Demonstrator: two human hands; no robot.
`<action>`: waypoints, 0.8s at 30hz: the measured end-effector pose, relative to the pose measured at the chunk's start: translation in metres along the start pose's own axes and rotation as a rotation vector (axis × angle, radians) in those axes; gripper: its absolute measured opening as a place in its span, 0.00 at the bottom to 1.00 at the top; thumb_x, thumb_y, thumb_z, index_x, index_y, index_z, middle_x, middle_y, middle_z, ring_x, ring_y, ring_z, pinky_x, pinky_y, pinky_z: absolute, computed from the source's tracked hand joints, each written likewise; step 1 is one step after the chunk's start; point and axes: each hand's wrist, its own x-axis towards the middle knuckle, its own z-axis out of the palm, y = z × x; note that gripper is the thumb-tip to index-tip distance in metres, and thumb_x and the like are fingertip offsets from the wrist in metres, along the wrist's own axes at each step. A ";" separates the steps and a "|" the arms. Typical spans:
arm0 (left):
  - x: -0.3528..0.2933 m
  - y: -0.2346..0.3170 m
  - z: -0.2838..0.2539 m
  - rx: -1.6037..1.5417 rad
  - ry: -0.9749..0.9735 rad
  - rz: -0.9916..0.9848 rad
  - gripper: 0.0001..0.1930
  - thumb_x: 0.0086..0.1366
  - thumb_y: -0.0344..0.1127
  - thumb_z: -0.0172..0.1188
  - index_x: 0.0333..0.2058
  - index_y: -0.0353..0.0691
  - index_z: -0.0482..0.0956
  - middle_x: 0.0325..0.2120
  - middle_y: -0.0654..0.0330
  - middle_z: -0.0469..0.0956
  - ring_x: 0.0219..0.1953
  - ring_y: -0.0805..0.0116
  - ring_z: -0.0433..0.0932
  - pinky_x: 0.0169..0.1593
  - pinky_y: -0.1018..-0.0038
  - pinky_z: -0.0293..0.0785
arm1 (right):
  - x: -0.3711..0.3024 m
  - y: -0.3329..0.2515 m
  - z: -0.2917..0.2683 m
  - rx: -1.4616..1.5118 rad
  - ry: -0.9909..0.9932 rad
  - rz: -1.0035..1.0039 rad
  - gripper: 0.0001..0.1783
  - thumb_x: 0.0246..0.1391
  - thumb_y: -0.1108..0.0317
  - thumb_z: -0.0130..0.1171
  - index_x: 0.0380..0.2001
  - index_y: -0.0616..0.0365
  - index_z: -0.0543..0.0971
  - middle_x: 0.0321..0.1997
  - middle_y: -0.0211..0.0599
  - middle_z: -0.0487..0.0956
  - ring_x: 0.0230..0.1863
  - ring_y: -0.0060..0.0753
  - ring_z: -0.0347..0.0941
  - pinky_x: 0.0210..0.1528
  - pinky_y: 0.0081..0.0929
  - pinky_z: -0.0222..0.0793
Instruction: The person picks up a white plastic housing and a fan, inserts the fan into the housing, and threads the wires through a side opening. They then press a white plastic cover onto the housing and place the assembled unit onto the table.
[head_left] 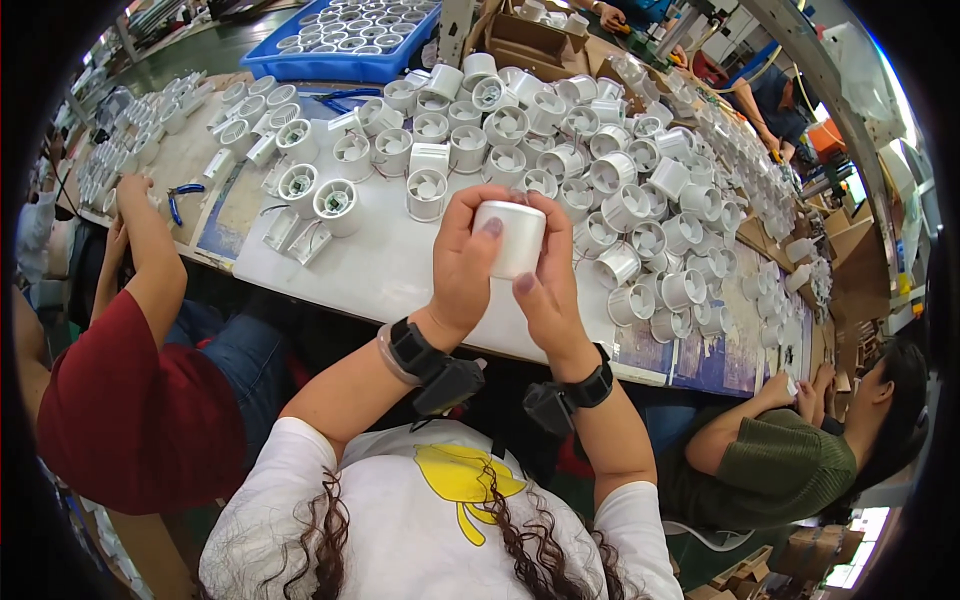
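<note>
Between my two hands, above the near edge of the white tabletop [400,285], is a smooth white plastic cylindrical housing [518,240]. My left hand [462,250] wraps its left side, thumb pressed on the wall. Around the right side curls my right hand [556,270], its thumb near the lower edge. Behind my hands, a white fan housing [427,194] with visible blades stands on the table. To the left lie a few round housings with green circuit boards and wires, among them a round housing [336,206].
A large heap of white fan housings [625,205] covers the table's right side. At the back stand a blue tray [262,66] of round parts and a cardboard box [535,55]. Blue-handled pliers [176,203] lie left. Co-workers sit on both sides, in red [130,420] and green [780,465].
</note>
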 end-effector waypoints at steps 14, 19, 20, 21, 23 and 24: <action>-0.003 -0.012 0.002 0.492 -0.008 0.248 0.08 0.64 0.29 0.49 0.42 0.36 0.71 0.39 0.59 0.73 0.44 0.70 0.71 0.49 0.74 0.67 | -0.003 0.015 0.011 0.037 0.161 -0.087 0.17 0.66 0.67 0.41 0.56 0.59 0.62 0.59 0.40 0.63 0.59 0.31 0.59 0.63 0.30 0.54; 0.004 -0.008 -0.016 0.628 0.001 0.330 0.10 0.66 0.33 0.47 0.41 0.36 0.72 0.40 0.59 0.74 0.44 0.68 0.71 0.48 0.73 0.68 | -0.001 0.014 0.012 -0.221 0.166 -0.026 0.17 0.67 0.63 0.43 0.55 0.57 0.64 0.57 0.38 0.65 0.57 0.29 0.62 0.60 0.28 0.58; 0.008 -0.006 -0.019 0.735 -0.095 0.429 0.12 0.67 0.36 0.47 0.44 0.35 0.71 0.43 0.57 0.73 0.45 0.67 0.71 0.49 0.73 0.67 | 0.000 0.010 0.014 -0.162 0.175 0.031 0.18 0.67 0.63 0.44 0.56 0.57 0.64 0.57 0.37 0.66 0.57 0.28 0.62 0.59 0.28 0.59; 0.011 -0.004 -0.020 0.839 -0.193 0.529 0.14 0.68 0.38 0.47 0.47 0.35 0.69 0.45 0.56 0.72 0.45 0.67 0.71 0.49 0.72 0.67 | -0.001 0.009 0.014 -0.104 0.185 0.088 0.19 0.66 0.62 0.44 0.56 0.56 0.63 0.56 0.36 0.67 0.57 0.27 0.63 0.58 0.28 0.60; 0.011 -0.005 -0.017 0.940 -0.297 0.630 0.17 0.69 0.40 0.46 0.49 0.35 0.68 0.47 0.55 0.71 0.46 0.66 0.71 0.50 0.72 0.67 | 0.000 0.011 0.011 0.025 0.222 0.125 0.18 0.66 0.62 0.46 0.55 0.56 0.64 0.56 0.37 0.67 0.56 0.28 0.64 0.58 0.28 0.61; 0.007 -0.009 -0.013 0.803 -0.257 0.559 0.19 0.69 0.42 0.47 0.52 0.35 0.64 0.50 0.55 0.69 0.48 0.65 0.70 0.52 0.72 0.66 | 0.000 0.013 0.009 0.154 0.256 0.159 0.17 0.65 0.63 0.48 0.54 0.56 0.65 0.56 0.38 0.68 0.56 0.29 0.65 0.57 0.28 0.62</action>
